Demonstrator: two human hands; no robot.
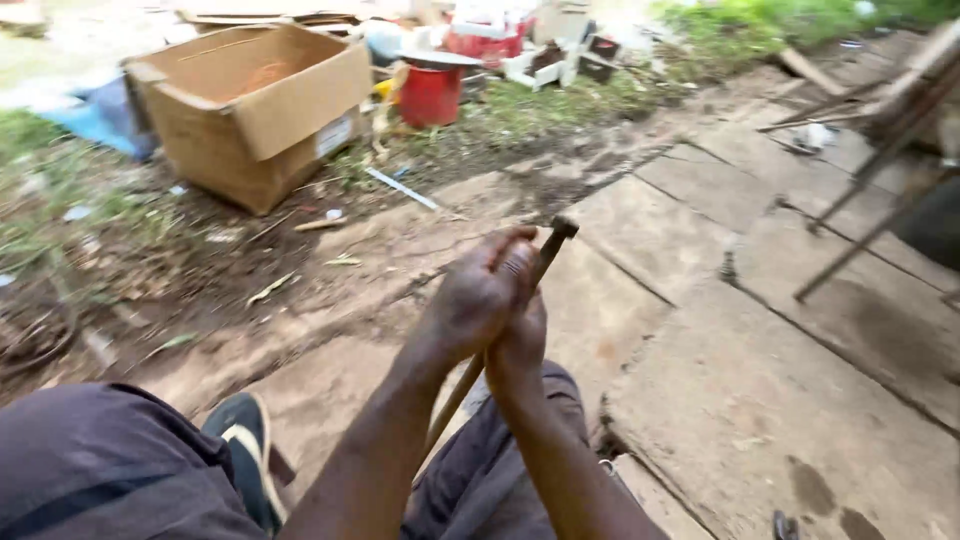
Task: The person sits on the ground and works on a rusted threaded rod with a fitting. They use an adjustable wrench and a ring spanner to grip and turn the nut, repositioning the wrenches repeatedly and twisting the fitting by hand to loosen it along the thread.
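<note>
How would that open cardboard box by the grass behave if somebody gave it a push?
The cardboard box would probably slide or tip easily: it already sits tilted on rough ground, and it looks nearly empty, so likely light. Its loose flaps and dented walls suggest that it would buckle rather than stay stiff.

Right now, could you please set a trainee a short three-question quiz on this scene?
1. True or false: both hands grip the rod.
2. What stands beside the cardboard box? A) a red bucket B) a blue barrel C) a green crate
3. What surface lies beneath the hands?

Key:
1. True: the left hand wraps the rod near its top, and the right hand grips just below.
2. A.
3. Concrete slabs, with dirt and grass at their far edge.
</note>
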